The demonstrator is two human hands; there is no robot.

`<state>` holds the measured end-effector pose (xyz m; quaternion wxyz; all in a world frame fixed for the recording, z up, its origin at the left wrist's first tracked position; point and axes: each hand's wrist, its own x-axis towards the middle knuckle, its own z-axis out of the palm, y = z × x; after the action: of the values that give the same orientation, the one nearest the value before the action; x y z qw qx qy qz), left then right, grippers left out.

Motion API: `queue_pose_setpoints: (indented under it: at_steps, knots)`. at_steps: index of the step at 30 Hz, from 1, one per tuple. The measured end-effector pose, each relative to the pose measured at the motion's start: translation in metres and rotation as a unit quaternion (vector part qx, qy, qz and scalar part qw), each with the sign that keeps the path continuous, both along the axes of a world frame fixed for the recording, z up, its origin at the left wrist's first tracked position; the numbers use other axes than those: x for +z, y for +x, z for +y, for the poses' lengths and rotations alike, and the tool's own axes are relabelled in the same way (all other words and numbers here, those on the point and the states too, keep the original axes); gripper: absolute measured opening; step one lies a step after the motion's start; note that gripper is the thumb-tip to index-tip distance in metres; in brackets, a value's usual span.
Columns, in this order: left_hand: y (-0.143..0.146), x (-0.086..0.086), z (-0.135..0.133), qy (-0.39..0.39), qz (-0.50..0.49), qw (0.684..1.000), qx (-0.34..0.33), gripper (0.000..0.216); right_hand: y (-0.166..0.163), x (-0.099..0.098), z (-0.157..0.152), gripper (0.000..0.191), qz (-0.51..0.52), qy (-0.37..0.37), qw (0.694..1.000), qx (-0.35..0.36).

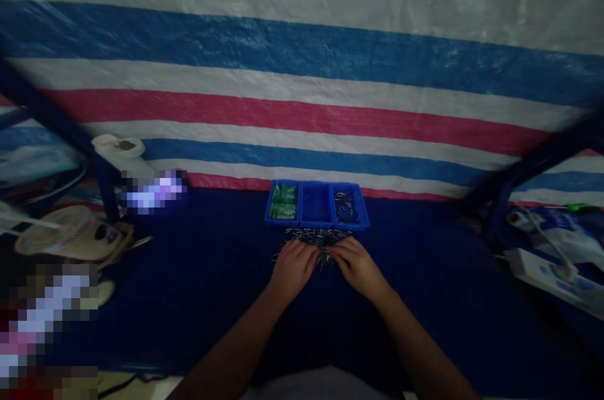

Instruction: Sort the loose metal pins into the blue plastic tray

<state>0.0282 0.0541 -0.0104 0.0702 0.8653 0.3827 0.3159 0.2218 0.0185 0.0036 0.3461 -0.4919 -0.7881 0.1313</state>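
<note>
Lying in a loose heap on the dark blue bench (212, 280), the thin metallic pieces (321, 236) sit directly ahead of the person's two hands and just short of a blue tray (315, 197). The left hand (293, 263) reaches in from the near left side of the heap, the right hand (357, 265) from the near right, so that pieces show between them and beyond them. Both have their fingers bent and brought together, thumbs and fingertips meeting low over the heap's near middle, the two sets of tips close to one another. Whether either one is pinching a piece, I cannot tell; the tips are too small and dark. The tray has three compartments side by side: green items (284, 200) fill the left one, a few slender bits lie in the middle one, and more are scattered in the right one.
</note>
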Motion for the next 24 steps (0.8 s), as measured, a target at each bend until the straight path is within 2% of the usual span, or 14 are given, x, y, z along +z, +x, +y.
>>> queue_pose_setpoints:
  at_steps: [2,7,24]
  knots:
    - [0.0006,0.0036,0.0013,0.01,-0.006,1.0,-0.013,0.018,0.0002,0.0057,0.0008,0.022,0.003,0.001,1.0,-0.014]
    - [0.0016,0.0052,0.0032,0.008,-0.013,1.0,0.006,0.02,-0.0028,0.0068,0.0046,0.02,-0.001,0.035,0.999,-0.01]
    - [-0.0012,0.0018,0.0066,-0.045,-0.039,0.998,0.013,0.016,-0.0093,-0.0013,0.0047,0.023,0.06,-0.006,0.998,-0.022]
